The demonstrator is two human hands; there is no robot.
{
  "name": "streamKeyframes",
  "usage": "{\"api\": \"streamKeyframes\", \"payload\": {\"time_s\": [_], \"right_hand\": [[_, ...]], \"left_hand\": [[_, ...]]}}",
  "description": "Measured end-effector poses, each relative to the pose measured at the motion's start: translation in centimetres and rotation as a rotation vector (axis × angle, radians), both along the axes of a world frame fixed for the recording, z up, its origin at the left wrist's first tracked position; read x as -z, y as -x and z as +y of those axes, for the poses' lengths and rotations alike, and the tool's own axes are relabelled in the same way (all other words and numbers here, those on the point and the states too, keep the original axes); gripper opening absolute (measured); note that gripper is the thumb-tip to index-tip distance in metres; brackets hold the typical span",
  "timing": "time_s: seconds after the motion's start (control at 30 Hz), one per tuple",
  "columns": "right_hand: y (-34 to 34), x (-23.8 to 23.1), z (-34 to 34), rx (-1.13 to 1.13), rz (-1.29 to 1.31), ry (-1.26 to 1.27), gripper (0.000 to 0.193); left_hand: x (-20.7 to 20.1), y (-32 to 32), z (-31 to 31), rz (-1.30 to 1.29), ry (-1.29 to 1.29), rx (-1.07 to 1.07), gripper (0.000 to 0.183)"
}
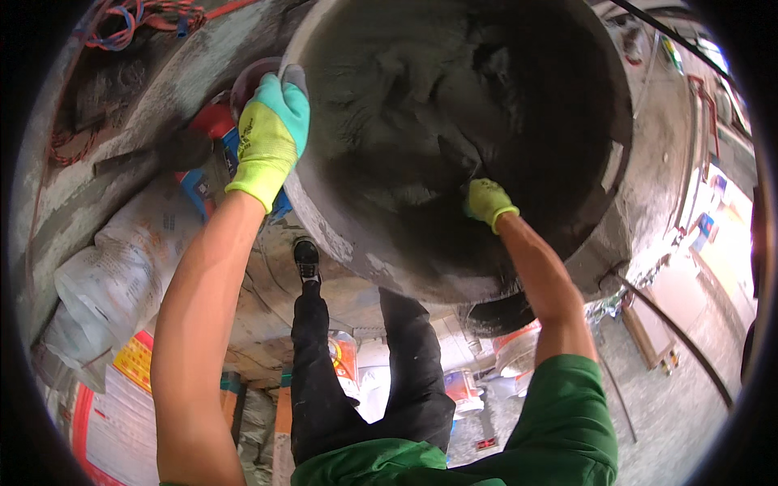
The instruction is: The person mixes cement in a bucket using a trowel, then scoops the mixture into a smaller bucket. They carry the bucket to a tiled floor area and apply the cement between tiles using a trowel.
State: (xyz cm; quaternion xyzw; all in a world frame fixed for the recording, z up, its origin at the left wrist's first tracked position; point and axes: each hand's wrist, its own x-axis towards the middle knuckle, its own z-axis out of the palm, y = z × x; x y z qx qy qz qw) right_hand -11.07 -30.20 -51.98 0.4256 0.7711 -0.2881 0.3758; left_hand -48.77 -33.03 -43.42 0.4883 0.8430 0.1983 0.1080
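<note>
Tub (340,235) of grey, perhaps wet, mortar (421,105)

Daylight comes in from the right edge of the frame, where the pale floor (689,405) is bright and slightly washed out, while the inside of the big grey tub (454,121) in the upper centre sits in deep shadow with little detail. The yellow-green gloves, left hand (271,134) and right hand (489,201), stand out sharply against that murk, and the forearms are evenly lit without hard glare. The fisheye bends straight lines strongly toward the rim, a black vignette rings the frame, and the corners turn soft and dim.
</note>
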Motion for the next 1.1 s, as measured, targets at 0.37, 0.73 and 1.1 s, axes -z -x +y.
{"api": "streamKeyframes", "payload": {"time_s": [0.37, 0.73, 1.1], "right_hand": [[6.2, 2.4, -6.6, 1.338, 0.466, 0.716, 0.015], [9.2, 0.1, -3.5, 1.014, 0.665, 0.328, 0.016], [6.5, -15.5, -3.4, 1.231, 0.862, 0.278, 0.013]], "left_hand": [[-0.9, -0.1, 0.1, -0.065, 0.169, -0.089, 0.033], [0.4, 0.5, -0.1, -0.014, 0.081, -0.042, 0.034], [1.1, 0.8, 0.3, 0.034, 0.060, -0.025, 0.038]]}}
